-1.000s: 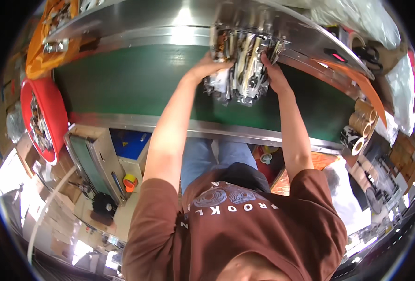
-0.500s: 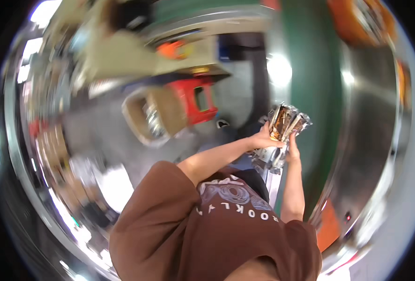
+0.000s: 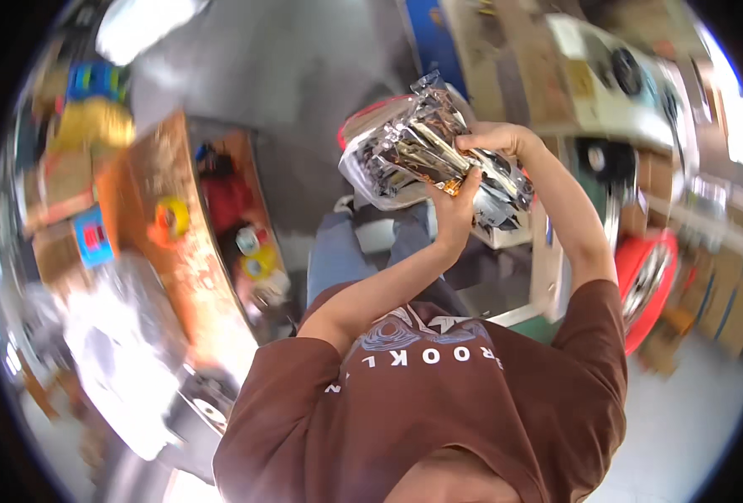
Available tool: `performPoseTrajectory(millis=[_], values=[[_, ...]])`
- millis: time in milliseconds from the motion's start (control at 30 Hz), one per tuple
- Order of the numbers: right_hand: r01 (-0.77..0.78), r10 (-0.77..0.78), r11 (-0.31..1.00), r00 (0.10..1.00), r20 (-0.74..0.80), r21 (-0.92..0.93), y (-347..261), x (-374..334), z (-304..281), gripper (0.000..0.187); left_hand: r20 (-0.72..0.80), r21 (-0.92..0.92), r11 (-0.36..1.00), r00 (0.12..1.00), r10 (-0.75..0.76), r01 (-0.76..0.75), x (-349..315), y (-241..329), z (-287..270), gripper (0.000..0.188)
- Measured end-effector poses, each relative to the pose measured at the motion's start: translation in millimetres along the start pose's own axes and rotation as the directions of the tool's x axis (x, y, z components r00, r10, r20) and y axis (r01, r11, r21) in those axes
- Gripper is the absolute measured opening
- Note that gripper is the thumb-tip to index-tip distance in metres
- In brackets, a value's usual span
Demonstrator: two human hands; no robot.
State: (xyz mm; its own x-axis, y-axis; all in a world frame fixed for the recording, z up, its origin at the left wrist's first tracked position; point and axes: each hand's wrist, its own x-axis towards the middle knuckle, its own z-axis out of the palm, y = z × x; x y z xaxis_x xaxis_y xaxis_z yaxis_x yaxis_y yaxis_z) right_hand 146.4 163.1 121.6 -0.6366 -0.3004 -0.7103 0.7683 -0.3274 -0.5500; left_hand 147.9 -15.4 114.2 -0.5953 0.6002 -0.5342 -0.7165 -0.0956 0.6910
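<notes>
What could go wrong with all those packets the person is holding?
Some shiny packets might slide loose: the many slick wrappers lie at different angles between the left grip and right grip.

A dropped packet could miss the container, since in this view the bundle reaches past its visible rim, and perhaps land on the floor.

The thin wrappers might also get creased where the fingers press.

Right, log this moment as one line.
left hand: gripping clear packets | right hand: gripping same clear packets | clear packets: bunched, overlapping pale container in view; contact unclear | red tub: at right
</notes>
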Motion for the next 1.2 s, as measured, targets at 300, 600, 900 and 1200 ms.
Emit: performPoseTrajectory(millis=[300,600,900,1200], values=[[-0.213,0.358,0.797,0.920,0.159,-0.564,-46,123,-40,0.046,-0.518,-0.159,0.956,0.845,0.131,-0.246,46,-25,19,0.074],[0.005,0.217,-0.062,0.976,-0.008,-0.998,-23,195,-19,0.069,-0.831,-0.211,0.958,0.553,-0.070,-0.196,142,-129,-4,0.076],[0.229,-0.404,0.025,0.893,0.199,-0.973,-20,109,-24,0.103,0.011,-0.389,0.890,0.967,-0.254,0.238,51,-34,-33,0.071],[-0.216,-0.458,-0.339,0.888,-0.040,-0.916,53,119,-31,0.110,0.239,0.929,-0.289,0.971,-0.004,-0.230,124,-8,-139,0.104]])
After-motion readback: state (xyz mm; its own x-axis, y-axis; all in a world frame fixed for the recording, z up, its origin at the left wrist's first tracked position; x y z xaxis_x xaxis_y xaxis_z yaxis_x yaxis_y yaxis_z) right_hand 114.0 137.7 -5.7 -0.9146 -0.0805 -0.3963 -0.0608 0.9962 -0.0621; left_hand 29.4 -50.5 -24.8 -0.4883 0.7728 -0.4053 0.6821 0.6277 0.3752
